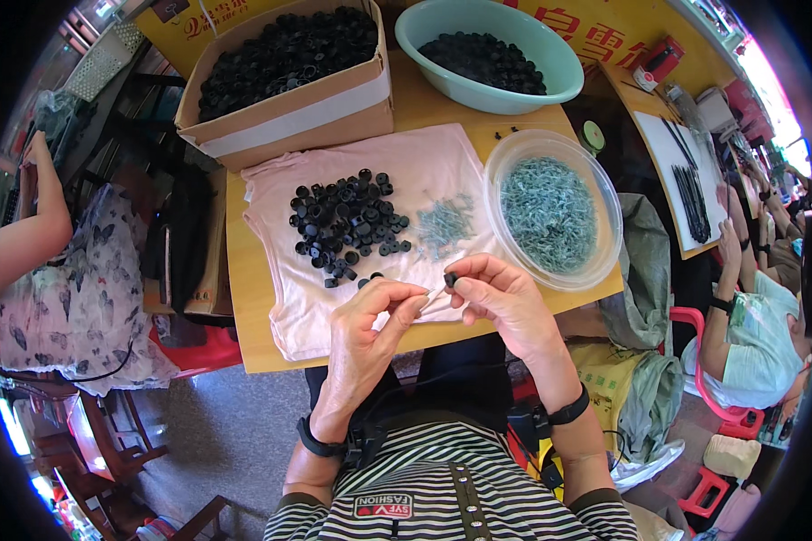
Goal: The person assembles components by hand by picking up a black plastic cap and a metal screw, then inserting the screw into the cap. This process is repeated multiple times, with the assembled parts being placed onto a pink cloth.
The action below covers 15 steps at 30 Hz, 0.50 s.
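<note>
Near the table's front edge my left hand (367, 322) pinches a thin pale screw-like piece (434, 295) between thumb and forefinger; its exact kind is hard to make out. Close beside it my right hand (507, 302) grips a small black plastic cap (450, 279) in its fingertips. The two pieces meet or nearly meet between my hands. Just beyond lie a heap of black round caps (347, 221) and a smaller pile of silvery screws (445, 223), both on a pink cloth (271, 212).
A cardboard box (311, 117) of black parts and a pale green basin (559, 86) of more stand at the back. A clear round tub (612, 236) full of screws sits right. People work at both sides; one person's arm (29, 236) shows left.
</note>
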Available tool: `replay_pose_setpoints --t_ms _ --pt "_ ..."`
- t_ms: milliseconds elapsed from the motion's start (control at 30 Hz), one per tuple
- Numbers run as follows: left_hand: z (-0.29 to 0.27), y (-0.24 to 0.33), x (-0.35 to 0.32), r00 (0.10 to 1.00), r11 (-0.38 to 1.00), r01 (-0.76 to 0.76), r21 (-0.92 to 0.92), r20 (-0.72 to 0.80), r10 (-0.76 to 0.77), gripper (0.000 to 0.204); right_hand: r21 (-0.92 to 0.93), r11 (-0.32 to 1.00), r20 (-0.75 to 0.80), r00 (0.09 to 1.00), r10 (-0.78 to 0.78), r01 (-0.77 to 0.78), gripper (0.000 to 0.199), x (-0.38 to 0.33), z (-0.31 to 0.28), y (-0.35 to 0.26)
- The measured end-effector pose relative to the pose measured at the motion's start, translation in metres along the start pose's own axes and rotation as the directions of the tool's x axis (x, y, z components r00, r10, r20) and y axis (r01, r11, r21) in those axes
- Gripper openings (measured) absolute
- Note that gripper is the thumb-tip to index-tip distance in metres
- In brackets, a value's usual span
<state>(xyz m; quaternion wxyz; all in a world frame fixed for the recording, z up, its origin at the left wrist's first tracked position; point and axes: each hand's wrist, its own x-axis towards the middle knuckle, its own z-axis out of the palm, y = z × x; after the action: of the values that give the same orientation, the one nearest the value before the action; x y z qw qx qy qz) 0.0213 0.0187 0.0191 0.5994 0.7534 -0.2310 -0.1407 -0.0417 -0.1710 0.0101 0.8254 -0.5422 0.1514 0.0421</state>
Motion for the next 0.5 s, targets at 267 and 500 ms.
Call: replay_pose_setpoints --t_ms 267,500 --pt "0.006 0.026 0.0 0.989 0.989 -0.148 -0.013 -0.024 0.148 0.01 0.407 0.905 0.186 0.981 0.053 -0.126 0.023 -0.013 0.002 -0.007" --pt "-0.002 0.036 -0.015 0.978 0.976 -0.206 0.072 0.024 0.205 0.009 0.321 0.941 0.196 0.98 0.044 -0.106 0.023 -0.026 0.012 -0.008"
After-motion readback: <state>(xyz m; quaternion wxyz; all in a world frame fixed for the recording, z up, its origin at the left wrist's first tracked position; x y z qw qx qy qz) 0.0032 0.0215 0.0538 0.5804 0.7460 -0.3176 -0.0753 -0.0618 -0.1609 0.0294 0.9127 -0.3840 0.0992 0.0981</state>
